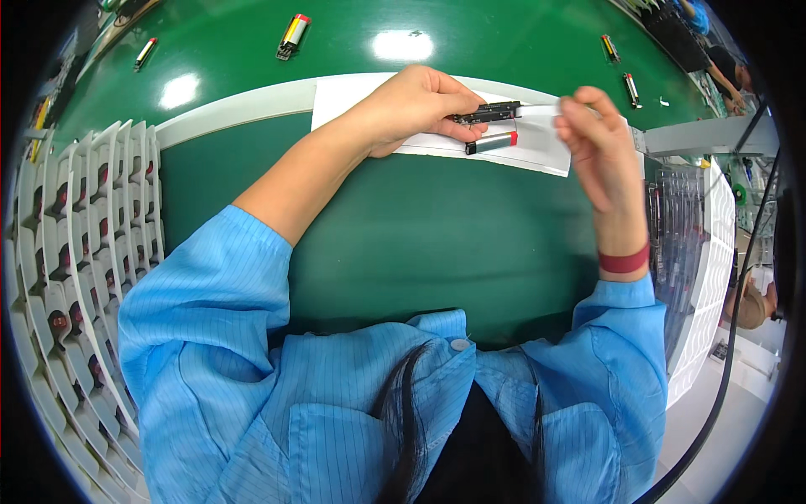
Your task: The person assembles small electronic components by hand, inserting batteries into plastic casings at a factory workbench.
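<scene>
Left hand (416,105) reaches toward twelve o'clock, fingers closed on a black strip (489,112); raised right hand (592,139) at two o'clock pinches white tape (537,110).

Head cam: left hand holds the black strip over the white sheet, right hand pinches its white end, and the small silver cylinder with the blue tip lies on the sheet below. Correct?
Not quite: the silver cylinder has a red tip, not blue, as the head view shows. The rest stands: the left hand holds the black strip over the white sheet, and the right hand pinches its white end.
</scene>
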Available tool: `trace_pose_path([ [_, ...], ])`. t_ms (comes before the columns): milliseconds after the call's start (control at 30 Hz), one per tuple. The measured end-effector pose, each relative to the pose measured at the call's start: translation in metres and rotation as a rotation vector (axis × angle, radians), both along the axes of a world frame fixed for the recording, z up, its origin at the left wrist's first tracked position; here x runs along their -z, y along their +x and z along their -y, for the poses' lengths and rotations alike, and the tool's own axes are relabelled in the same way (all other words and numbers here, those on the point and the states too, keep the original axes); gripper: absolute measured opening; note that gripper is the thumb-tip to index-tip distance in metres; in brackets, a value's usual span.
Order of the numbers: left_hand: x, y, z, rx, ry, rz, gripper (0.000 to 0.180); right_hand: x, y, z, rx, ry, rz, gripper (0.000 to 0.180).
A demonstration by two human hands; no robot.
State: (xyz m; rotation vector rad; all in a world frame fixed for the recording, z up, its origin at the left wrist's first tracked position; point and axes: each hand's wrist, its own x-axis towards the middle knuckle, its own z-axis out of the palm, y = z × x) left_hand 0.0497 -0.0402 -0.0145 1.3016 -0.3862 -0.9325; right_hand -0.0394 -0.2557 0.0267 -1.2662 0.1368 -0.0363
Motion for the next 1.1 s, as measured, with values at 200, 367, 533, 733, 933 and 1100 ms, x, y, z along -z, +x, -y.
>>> trace_pose_path([
  [200, 0.004, -0.001, -0.003, -0.008, -0.005, -0.008, 0.031, 0.032, 0.007, -0.033, 0.056, -0.120, 0.076, 0.015],
  [367, 0.003, -0.002, -0.003, 0.009, -0.014, 0.004, 0.031, 0.036, 0.006, -0.034, 0.101, -0.142, 0.103, 0.015],
  [533, 0.003, -0.002, -0.003, 0.008, -0.031, -0.019, 0.031, 0.038, 0.006, -0.031, 0.073, -0.044, 0.055, 0.015],
  [733, 0.003, -0.001, -0.002, -0.004, -0.032, -0.015, 0.031, 0.034, 0.005, -0.034, 0.083, -0.131, 0.063, 0.013],
  [933, 0.003, -0.001, -0.004, 0.006, -0.033, 0.010, 0.032, 0.036, 0.006, -0.037, 0.101, -0.208, 0.108, 0.013],
  [1100, 0.000, -0.003, -0.003, 0.006, -0.032, 0.016, 0.032, 0.034, 0.006, -0.038, 0.123, -0.225, 0.097, 0.013],
])
